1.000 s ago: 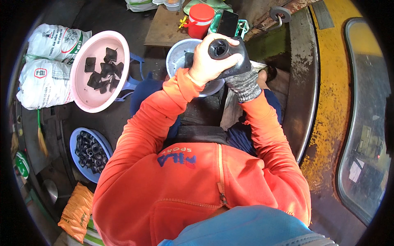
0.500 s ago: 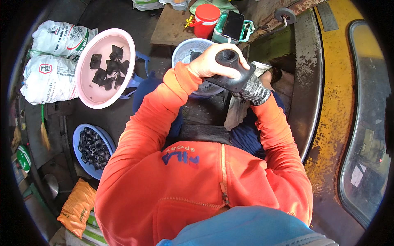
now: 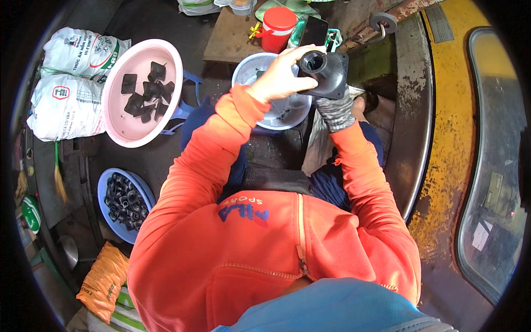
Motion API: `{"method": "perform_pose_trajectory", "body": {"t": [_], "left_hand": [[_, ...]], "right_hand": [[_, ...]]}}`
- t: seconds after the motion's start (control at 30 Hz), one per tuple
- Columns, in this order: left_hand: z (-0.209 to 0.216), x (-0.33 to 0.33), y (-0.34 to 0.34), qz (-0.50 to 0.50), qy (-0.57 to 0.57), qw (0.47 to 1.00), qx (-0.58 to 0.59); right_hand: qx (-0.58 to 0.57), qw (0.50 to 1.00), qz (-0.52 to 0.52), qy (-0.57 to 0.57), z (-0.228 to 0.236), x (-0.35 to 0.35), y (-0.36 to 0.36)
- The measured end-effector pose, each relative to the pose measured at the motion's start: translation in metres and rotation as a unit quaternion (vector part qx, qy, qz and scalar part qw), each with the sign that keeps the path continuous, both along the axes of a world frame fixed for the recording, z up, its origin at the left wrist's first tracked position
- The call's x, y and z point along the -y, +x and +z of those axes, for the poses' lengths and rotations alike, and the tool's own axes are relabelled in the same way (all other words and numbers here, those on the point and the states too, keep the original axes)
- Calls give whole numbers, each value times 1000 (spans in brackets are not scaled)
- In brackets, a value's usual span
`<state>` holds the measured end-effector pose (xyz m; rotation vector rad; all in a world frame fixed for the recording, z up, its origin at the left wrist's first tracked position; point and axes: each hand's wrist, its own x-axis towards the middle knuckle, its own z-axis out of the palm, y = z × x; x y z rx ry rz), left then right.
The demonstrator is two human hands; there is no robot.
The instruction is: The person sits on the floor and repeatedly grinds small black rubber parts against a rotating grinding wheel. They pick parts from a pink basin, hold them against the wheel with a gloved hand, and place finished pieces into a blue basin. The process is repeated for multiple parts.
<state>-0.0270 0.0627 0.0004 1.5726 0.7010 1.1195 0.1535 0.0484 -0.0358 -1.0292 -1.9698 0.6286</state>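
A black plastic fitting (image 3: 326, 73), square-flanged with a round socket, is held up in front of the chest, its open mouth turned toward the face so that the inside can be seen. It is gripped from below by the gloved right hand (image 3: 336, 108), whose fingers are closed under the flange, while the bare left hand (image 3: 281, 77) is wrapped over its left side to steady it. Directly beneath, a white perforated basket (image 3: 264, 66) is set between the knees. To the left, a blue basin (image 3: 105, 191) of small black parts lies on the floor, and beyond it a pink basin (image 3: 119, 124) holding several larger black pieces stands within arm's reach. Farther off, a red jar (image 3: 277, 27) and a dark phone (image 3: 313, 30) are kept on a wooden tabletop (image 3: 229, 39), apart from the parts.
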Motion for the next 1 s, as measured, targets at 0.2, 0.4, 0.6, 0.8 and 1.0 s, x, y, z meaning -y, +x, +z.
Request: {"method": "perform_pose_trajectory", "body": {"t": [0.2, 0.4, 0.6, 0.8, 1.0], "left_hand": [[-13, 24, 33, 174, 60, 980, 73], [-8, 20, 19, 75, 95, 986, 111], [-4, 19, 12, 9, 77, 990, 119], [-4, 16, 6, -73, 55, 987, 130], [-11, 9, 4, -160, 22, 976, 148]], "right_hand": [[-25, 999, -39, -16, -21, 10, -14], [23, 998, 52, -11, 18, 8, -15], [88, 991, 71, 71, 36, 13, -14], [47, 995, 88, 15, 25, 23, 2], [27, 991, 117, -63, 4, 27, 14]]}}
